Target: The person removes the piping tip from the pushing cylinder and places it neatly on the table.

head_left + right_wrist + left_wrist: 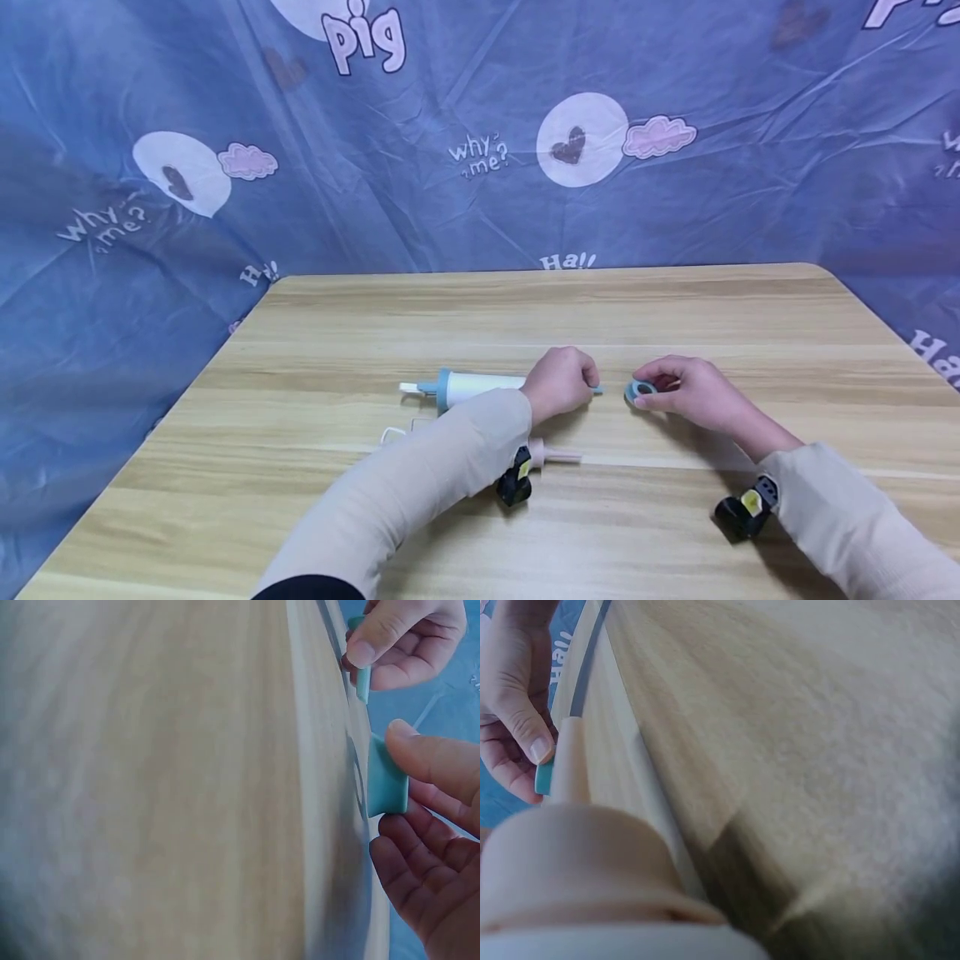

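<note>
At a wood-grained table [637,533], the left hand [561,383] pinched the teal tip [597,389] of a white tube [480,385]; nearby, the right hand [697,393] pinched a waisted teal ring [388,780]. Creased blue cloth [450,221] read "pig".

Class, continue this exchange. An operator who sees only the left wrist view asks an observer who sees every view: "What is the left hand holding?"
Observer: The right wrist view shows the left hand pinching a blue-green piece.

Operator: And what shape is the thing in the right hand?

Observer: In the head view it looks round, like a small ring.

Operator: I see a pink tube up close. Does anything lie beyond it?

Observer: Yes, in the head view a white tube with a blue end lies farther from the person.
</note>
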Demonstrator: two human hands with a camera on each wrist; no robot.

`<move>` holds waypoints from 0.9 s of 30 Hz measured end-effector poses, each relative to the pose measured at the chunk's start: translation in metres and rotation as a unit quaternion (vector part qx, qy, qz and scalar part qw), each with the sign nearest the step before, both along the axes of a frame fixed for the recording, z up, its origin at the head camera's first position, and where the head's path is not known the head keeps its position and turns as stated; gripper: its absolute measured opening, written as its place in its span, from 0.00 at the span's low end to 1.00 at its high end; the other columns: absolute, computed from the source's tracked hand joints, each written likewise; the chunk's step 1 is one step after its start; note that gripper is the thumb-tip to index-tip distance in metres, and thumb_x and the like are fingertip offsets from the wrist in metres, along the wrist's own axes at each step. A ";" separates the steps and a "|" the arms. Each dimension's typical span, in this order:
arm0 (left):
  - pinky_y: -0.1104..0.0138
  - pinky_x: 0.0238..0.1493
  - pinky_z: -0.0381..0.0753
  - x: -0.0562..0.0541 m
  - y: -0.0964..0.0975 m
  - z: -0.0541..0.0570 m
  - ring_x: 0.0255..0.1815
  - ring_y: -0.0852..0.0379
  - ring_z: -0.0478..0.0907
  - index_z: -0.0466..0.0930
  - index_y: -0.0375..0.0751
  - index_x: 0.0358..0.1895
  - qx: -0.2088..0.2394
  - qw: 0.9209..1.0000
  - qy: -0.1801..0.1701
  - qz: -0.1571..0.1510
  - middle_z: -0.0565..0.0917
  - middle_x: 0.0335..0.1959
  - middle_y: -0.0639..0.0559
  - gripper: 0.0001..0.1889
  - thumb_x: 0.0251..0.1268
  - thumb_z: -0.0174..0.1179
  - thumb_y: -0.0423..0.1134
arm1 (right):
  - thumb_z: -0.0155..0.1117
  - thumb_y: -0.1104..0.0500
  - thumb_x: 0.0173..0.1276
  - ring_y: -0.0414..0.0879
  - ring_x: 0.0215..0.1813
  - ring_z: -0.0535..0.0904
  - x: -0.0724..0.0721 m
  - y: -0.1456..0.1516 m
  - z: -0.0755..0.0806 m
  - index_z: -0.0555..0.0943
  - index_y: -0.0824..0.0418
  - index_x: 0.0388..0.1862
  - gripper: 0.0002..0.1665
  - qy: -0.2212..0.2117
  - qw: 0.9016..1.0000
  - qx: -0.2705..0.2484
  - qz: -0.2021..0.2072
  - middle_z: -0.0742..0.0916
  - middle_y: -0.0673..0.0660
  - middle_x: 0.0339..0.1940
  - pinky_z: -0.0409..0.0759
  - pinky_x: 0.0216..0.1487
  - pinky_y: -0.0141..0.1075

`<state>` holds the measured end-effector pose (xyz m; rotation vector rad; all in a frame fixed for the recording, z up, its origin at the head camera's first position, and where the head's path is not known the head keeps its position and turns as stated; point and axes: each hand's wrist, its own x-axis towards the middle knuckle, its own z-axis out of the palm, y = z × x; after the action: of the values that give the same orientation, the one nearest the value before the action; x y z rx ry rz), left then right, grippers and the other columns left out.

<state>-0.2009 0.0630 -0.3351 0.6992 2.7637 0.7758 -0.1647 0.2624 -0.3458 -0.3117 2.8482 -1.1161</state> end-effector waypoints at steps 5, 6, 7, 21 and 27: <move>0.78 0.32 0.69 0.000 0.000 -0.003 0.28 0.65 0.71 0.82 0.45 0.24 -0.001 1.000 0.008 -0.007 0.80 0.24 0.60 0.07 0.48 0.62 0.27 | 0.71 0.53 0.54 0.45 0.39 0.76 0.000 0.000 -0.002 0.80 0.67 0.47 0.26 -0.007 1.000 -0.003 0.001 0.84 0.57 0.38 0.75 0.38 0.32; 0.78 0.32 0.69 0.000 0.000 -0.003 0.28 0.65 0.71 0.83 0.45 0.24 -0.002 1.000 0.010 -0.009 0.80 0.24 0.60 0.08 0.48 0.62 0.27 | 0.71 0.53 0.54 0.45 0.39 0.76 -0.001 0.000 -0.002 0.80 0.67 0.47 0.26 -0.007 1.000 -0.003 0.001 0.84 0.57 0.38 0.75 0.38 0.32; 0.78 0.32 0.69 0.000 0.000 -0.004 0.28 0.66 0.71 0.83 0.45 0.24 -0.004 1.000 0.011 -0.010 0.80 0.25 0.60 0.08 0.48 0.62 0.27 | 0.71 0.53 0.54 0.45 0.39 0.76 0.000 0.000 -0.002 0.80 0.67 0.47 0.25 -0.008 1.000 -0.003 0.000 0.84 0.57 0.38 0.75 0.38 0.32; 0.78 0.33 0.70 0.001 0.001 -0.003 0.30 0.66 0.72 0.84 0.47 0.27 -0.034 0.999 0.021 -0.019 0.81 0.27 0.61 0.10 0.48 0.60 0.26 | 0.71 0.52 0.54 0.45 0.40 0.75 -0.001 0.000 -0.004 0.80 0.66 0.49 0.26 -0.028 1.000 -0.001 0.000 0.83 0.56 0.39 0.74 0.37 0.32; 0.79 0.34 0.71 0.002 0.001 -0.003 0.31 0.67 0.73 0.84 0.48 0.28 -0.041 0.998 0.027 -0.029 0.82 0.28 0.61 0.10 0.49 0.60 0.26 | 0.71 0.51 0.54 0.45 0.40 0.75 -0.001 0.000 -0.004 0.79 0.66 0.50 0.28 -0.041 0.999 0.000 -0.001 0.83 0.57 0.40 0.74 0.37 0.33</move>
<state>-0.1989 0.0643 -0.3377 0.7912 2.7922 0.6382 -0.1654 0.2624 -0.3498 -0.2572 2.7768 -1.1039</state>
